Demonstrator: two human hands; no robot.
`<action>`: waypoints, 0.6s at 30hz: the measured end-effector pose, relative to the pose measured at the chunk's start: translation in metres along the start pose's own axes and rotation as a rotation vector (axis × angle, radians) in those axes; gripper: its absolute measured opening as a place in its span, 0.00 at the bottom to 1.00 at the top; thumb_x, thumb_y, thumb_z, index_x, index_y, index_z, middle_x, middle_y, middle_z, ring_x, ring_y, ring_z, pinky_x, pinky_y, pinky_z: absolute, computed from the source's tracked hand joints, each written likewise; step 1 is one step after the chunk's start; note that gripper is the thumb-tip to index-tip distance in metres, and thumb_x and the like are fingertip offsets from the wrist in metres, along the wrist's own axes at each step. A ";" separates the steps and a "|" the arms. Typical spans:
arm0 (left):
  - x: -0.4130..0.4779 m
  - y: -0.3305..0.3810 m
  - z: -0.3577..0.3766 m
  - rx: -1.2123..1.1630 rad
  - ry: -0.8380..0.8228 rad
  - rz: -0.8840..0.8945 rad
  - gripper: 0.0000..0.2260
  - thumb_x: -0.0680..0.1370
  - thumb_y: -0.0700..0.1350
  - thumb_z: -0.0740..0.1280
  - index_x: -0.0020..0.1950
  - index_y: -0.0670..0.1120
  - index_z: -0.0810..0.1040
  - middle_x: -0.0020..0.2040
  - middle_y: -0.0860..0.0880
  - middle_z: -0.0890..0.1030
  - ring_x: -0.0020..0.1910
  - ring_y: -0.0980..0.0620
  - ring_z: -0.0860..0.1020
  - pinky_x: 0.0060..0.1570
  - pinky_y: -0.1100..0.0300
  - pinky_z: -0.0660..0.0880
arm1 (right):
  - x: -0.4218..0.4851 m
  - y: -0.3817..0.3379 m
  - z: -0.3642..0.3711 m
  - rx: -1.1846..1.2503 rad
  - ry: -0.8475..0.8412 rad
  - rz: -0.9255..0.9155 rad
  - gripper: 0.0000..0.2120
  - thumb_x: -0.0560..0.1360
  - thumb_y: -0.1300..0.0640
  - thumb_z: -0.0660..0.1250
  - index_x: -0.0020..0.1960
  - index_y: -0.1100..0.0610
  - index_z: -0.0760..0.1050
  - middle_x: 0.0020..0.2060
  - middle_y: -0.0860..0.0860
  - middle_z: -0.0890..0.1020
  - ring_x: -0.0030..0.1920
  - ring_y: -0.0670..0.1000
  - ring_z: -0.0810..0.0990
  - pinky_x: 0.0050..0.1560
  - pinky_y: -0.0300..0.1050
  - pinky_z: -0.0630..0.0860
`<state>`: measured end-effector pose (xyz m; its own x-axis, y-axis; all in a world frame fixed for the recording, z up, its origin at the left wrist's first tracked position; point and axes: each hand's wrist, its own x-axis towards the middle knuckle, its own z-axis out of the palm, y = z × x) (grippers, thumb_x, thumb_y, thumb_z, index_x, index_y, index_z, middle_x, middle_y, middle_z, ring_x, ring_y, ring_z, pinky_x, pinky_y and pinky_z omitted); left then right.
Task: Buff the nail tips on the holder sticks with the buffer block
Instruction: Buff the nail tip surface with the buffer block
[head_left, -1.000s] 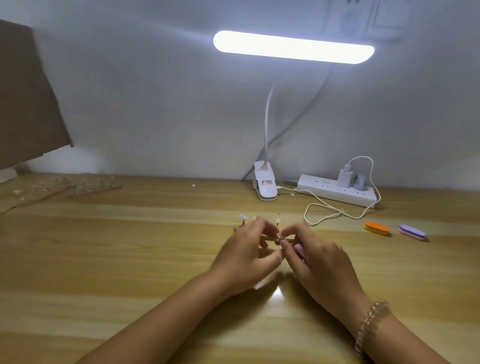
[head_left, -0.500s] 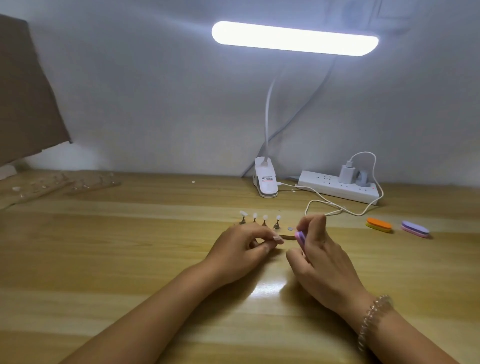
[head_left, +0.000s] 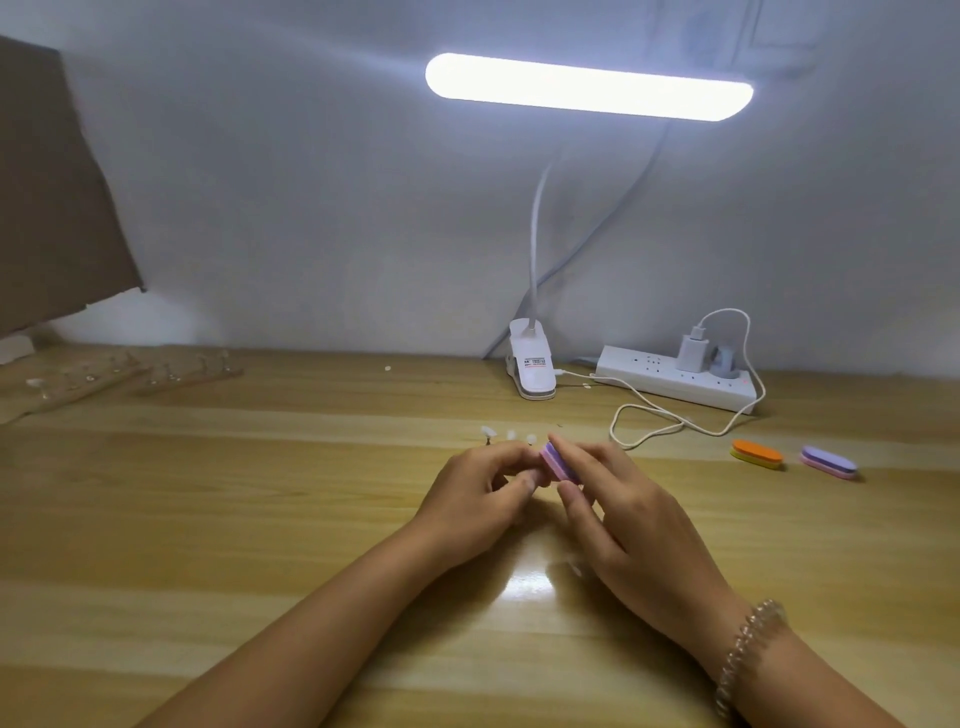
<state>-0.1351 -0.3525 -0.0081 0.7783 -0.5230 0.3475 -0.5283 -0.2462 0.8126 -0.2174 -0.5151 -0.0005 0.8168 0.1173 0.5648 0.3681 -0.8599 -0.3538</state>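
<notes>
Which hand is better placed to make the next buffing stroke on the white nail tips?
Right. The right hand pinches the pink-and-purple foam buffer block beside the white nail tips; the left hand curls alongside, its contents hidden.

3 buffers (head_left: 714, 464) (head_left: 757, 453) (head_left: 827, 461), prob. 3 nail tips (head_left: 487, 431) (head_left: 511, 434) (head_left: 531, 439), 1 lamp (head_left: 588, 87), 1 pwr strip (head_left: 670, 382).

Bare forearms; beaded bracelet (head_left: 746, 656) on right wrist.

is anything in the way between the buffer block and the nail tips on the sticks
Nothing visible does. The right hand pinches the buffer block right beside the left hand, and the nail tips stand just beyond them. Whether the left hand holds a stick is hidden.
</notes>
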 end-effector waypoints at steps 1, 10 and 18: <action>0.000 0.000 0.000 -0.019 0.012 -0.004 0.12 0.81 0.37 0.64 0.52 0.52 0.83 0.42 0.58 0.83 0.31 0.56 0.76 0.38 0.62 0.73 | 0.000 0.000 -0.001 0.004 0.020 0.008 0.21 0.80 0.53 0.62 0.73 0.48 0.69 0.59 0.42 0.76 0.50 0.44 0.79 0.46 0.47 0.78; -0.001 -0.001 0.000 0.114 -0.041 -0.008 0.08 0.80 0.42 0.67 0.50 0.54 0.83 0.43 0.55 0.83 0.36 0.42 0.76 0.44 0.49 0.76 | 0.004 0.009 0.000 0.089 0.139 0.252 0.12 0.71 0.41 0.70 0.49 0.45 0.75 0.41 0.37 0.80 0.34 0.43 0.77 0.40 0.48 0.76; 0.000 -0.004 -0.003 0.115 -0.085 -0.017 0.08 0.80 0.42 0.66 0.52 0.52 0.84 0.44 0.58 0.83 0.34 0.56 0.73 0.41 0.58 0.72 | 0.003 0.008 -0.001 0.060 0.126 0.239 0.13 0.69 0.37 0.69 0.46 0.45 0.74 0.41 0.38 0.81 0.33 0.38 0.74 0.36 0.39 0.68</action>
<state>-0.1319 -0.3489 -0.0096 0.7586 -0.5841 0.2889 -0.5541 -0.3449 0.7576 -0.2123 -0.5224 -0.0013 0.8234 -0.1517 0.5468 0.1999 -0.8243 -0.5296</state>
